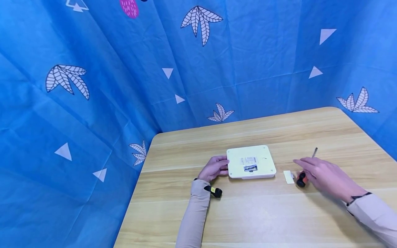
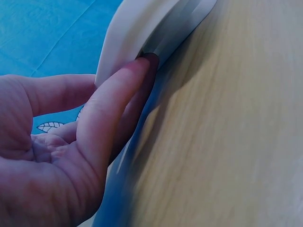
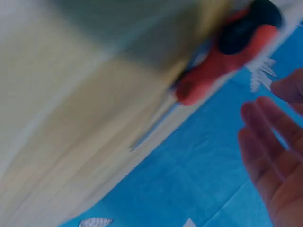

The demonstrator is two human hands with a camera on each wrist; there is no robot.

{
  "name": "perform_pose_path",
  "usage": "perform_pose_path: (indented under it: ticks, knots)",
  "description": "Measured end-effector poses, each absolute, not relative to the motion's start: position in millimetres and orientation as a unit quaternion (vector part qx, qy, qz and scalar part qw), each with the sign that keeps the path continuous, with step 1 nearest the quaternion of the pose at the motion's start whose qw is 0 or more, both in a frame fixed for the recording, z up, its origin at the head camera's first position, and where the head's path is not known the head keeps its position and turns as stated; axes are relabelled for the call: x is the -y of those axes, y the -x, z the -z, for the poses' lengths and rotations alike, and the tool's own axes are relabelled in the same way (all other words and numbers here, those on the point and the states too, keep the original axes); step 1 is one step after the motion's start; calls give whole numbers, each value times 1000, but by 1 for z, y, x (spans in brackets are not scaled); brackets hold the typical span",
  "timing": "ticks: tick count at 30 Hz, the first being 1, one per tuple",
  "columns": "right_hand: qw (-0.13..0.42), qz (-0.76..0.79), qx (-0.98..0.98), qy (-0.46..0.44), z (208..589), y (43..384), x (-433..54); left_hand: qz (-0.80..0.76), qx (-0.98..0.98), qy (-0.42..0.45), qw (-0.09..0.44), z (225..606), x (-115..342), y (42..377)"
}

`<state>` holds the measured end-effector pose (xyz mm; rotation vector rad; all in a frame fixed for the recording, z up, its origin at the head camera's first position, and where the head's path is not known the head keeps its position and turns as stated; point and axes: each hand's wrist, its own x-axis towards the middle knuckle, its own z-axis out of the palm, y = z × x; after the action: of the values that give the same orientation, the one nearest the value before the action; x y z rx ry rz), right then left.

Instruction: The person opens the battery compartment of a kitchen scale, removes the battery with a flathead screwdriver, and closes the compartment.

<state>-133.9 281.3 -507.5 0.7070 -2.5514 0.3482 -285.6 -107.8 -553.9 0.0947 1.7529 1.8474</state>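
Note:
A flat, white, rounded-corner device lies on the table with its back up, showing a label and an uncovered battery compartment with something inside. My left hand grips its left edge between thumb and fingers; the left wrist view shows the device's edge held there. To the right of the device lies a small white battery cover. Over a red and black screwdriver hovers my right hand, fingers extended. The right wrist view shows the screwdriver apart from the fingers.
The wooden table has rounded back corners. A blue patterned curtain hangs behind it and along both sides. A black and yellow wrist strap sticks out from my left sleeve.

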Motion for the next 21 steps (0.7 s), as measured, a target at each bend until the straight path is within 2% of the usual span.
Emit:
perform_pose_path:
  ticks: [8,17,21]
  knots:
    - [239,-161,939,-185,477,152,-249,-689,-661,-46,293,554,108,286]
    - [163,-184,956,-159,460,172,-209,-690,-660,-46,294,553,107,286]
    - [147,-183,959,-160,460,181,-191,-688,-661,-45,294,553,108,286]
